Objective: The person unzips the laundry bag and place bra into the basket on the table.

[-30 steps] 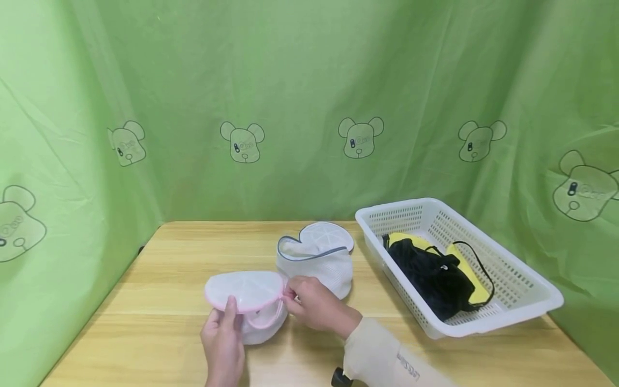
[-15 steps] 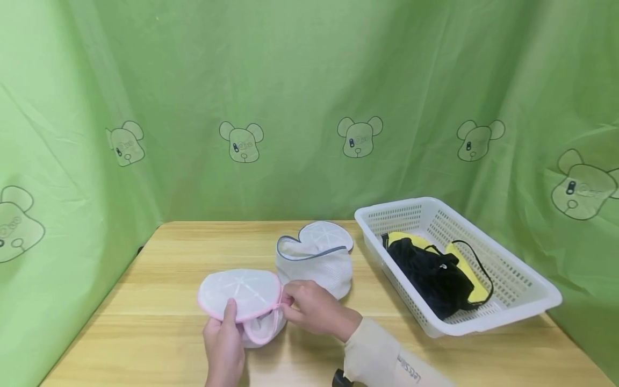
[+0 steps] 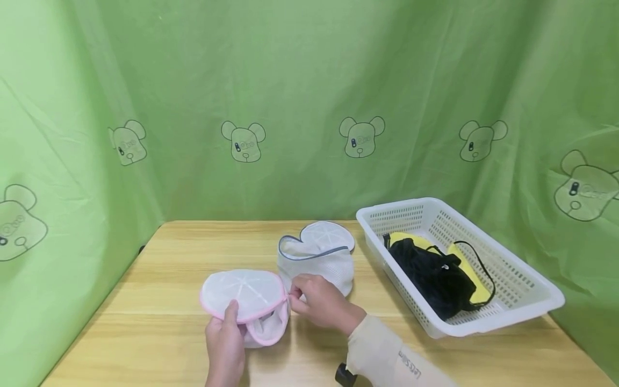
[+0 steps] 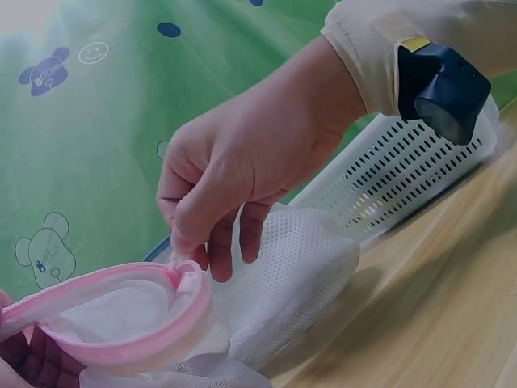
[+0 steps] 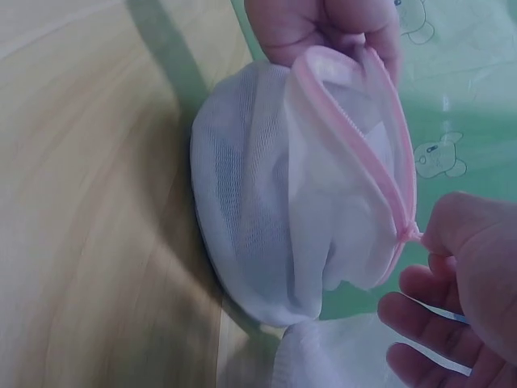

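A white mesh laundry bag [image 3: 263,338] with pink zip trim sits at the front middle of the table, its round lid [image 3: 242,293] partly unzipped. My left hand [image 3: 226,344] grips the lid's near rim, thumb on top and fingers beneath. At the bag's right side, my right hand [image 3: 319,302] pinches the pink zip pull [image 5: 414,234] between thumb and forefinger; its other fingers hang loosely curled in the right wrist view. The gap below the lid shows some of the bag's inside, but what it contains is unclear. Just behind stands a second mesh bag [image 3: 321,271] with grey-blue trim, its lid folded back.
On the right of the wooden table [image 3: 159,301] stands a white plastic basket [image 3: 512,322]. Inside it lie a black strappy garment [image 3: 430,279] and a yellow item [image 3: 476,282]. A green curtain [image 3: 300,183] hangs behind the table and along both sides.
The pink-trimmed lid has tipped, showing more of its top. My right hand, still pinching the zip pull, has shifted slightly right. The basket and second bag have stayed put.
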A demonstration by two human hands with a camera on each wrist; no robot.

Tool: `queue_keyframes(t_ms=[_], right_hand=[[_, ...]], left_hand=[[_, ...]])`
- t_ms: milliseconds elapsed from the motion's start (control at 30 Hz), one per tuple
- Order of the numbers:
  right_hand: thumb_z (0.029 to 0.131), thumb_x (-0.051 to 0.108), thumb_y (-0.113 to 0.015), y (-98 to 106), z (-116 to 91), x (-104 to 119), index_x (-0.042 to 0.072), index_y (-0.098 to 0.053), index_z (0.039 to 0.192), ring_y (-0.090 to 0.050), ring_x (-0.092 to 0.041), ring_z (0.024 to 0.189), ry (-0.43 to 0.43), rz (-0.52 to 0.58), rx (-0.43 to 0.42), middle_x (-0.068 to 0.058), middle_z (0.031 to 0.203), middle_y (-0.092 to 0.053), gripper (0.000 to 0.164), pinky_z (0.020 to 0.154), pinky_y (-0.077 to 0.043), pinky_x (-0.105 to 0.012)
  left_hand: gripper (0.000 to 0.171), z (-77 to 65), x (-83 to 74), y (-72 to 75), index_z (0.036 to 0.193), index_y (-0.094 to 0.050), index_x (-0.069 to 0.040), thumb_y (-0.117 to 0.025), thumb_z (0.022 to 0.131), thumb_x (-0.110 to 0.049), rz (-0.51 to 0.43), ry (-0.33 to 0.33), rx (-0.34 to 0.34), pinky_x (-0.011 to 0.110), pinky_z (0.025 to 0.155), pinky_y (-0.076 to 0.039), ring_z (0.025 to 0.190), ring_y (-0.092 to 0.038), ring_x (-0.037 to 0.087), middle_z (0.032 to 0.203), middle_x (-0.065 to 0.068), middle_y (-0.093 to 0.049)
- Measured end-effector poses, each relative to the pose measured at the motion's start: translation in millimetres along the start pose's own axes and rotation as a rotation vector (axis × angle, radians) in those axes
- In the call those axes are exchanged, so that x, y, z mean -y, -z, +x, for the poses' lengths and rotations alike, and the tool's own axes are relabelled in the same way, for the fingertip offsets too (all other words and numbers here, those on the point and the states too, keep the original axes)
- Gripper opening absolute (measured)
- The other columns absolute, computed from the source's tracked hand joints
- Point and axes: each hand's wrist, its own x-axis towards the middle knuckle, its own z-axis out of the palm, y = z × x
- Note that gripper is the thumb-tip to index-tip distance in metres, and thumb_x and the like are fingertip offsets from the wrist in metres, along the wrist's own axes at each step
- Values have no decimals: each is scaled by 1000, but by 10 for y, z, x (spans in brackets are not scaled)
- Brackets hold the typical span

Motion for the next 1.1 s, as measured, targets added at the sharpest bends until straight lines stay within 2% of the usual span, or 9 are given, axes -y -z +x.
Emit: queue_keyframes(t_ms=[233,400,633,867,1100], right_hand=[[79,7,-64,-10,10,-61,14,-56,71,-50,-7,66,0,-30,-22,4,70,-54,13,59,-46,-19],[78,6,-64,-19,16,-111,13,-55,71,-49,-8,65,-6,-47,-41,1,70,-54,13,58,-45,-20],[78,7,-65,-34,19,-198,13,-54,71,-49,-9,65,-16,-84,-68,3,70,-52,14,58,-46,-21],[79,8,-66,-24,25,-287,13,-53,71,-47,-9,64,-56,-102,-91,6,70,-47,16,57,-45,-22],[85,11,-67,-15,39,-282,12,-53,75,-47,-10,65,-122,-135,-152,5,72,-48,17,57,-46,-25]], left_hand=[[48,-4,-5,-3,139,-34,12,-36,105,-22,23,11,-6,28,96,-44,127,-48,33,137,28,-46],[48,-3,-7,-2,139,-34,13,-36,105,-21,16,5,13,28,96,-45,125,-51,31,136,29,-47],[48,-16,-23,3,137,-34,15,-35,105,-20,16,16,50,27,97,-45,127,-47,33,137,29,-47],[49,-29,-36,6,140,-26,16,-33,105,-17,-92,26,121,29,101,-41,133,-40,35,143,30,-38],[48,-43,-25,8,141,-26,13,-36,105,-17,-150,30,162,28,99,-44,125,-50,26,139,26,-42]])
